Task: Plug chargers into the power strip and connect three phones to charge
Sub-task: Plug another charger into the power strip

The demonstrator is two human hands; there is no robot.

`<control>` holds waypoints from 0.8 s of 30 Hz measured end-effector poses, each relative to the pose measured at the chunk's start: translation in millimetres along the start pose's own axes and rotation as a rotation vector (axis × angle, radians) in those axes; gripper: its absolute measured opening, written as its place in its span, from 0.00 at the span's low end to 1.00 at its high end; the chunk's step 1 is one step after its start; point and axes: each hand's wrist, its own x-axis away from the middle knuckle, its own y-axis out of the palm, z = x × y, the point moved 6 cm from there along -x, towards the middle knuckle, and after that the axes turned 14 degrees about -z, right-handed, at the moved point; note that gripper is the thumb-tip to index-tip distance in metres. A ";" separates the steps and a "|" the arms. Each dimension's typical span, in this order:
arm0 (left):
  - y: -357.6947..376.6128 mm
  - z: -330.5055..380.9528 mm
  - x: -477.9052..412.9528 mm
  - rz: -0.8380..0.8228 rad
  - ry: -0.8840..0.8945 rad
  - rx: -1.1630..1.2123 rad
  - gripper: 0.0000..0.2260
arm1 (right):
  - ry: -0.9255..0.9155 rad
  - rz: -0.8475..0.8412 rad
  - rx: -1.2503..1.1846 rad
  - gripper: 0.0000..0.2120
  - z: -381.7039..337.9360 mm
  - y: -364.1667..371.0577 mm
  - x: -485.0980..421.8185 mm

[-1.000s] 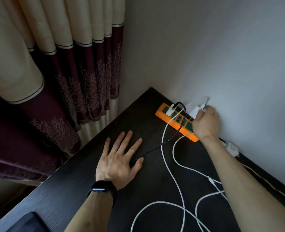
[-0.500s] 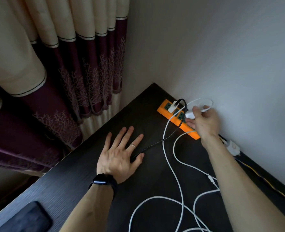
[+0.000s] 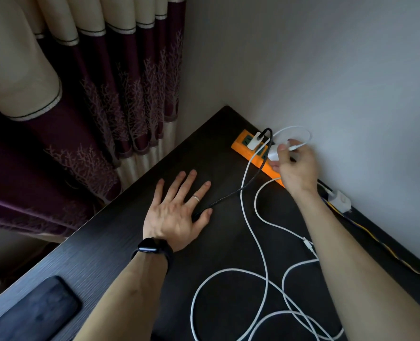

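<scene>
**Second charger going into the orange strip**

Head view. Held in the right hand [image 3: 297,168], grip curled round it between thumb and fingers: a white charger [image 3: 273,154], just over the middle sockets of the power strip [image 3: 239,144] by the wall. Beside it, a first charger [image 3: 254,142] already plugged in, with a black cable [image 3: 228,196] trailing out. Left hand [image 3: 174,215] flat on the table [image 3: 120,244], fingers straight and spread, gripping nothing.

To seat it well: square the prongs to the socket, press straight down, keep the white cable [image 3: 256,238] clear of the neighbouring plug.

Prongs and target socket hidden behind the fingers, so impossible to tell whether it is seated. Only one dark phone [image 3: 31,313] visible, cut off at the lower left. Cable ends lost off the bottom edge.
</scene>
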 end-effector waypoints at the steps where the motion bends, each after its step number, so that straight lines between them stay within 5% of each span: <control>1: -0.2 -0.3 0.4 0.005 -0.003 -0.005 0.29 | -0.009 -0.011 0.043 0.11 -2.7 2.2 0.3; 7: 1.0 0.3 1.9 -0.001 0.003 -0.009 0.29 | -0.063 0.028 0.528 0.19 -25.1 6.2 -1.9; 17: -2.6 -0.1 -2.4 -0.020 -0.008 -0.012 0.29 | -0.091 -0.008 0.793 0.17 -41.5 14.5 -9.7; 24: 0.7 0.6 -0.9 -0.018 0.000 -0.003 0.29 | -0.093 0.039 0.763 0.20 -37.1 15.4 -0.2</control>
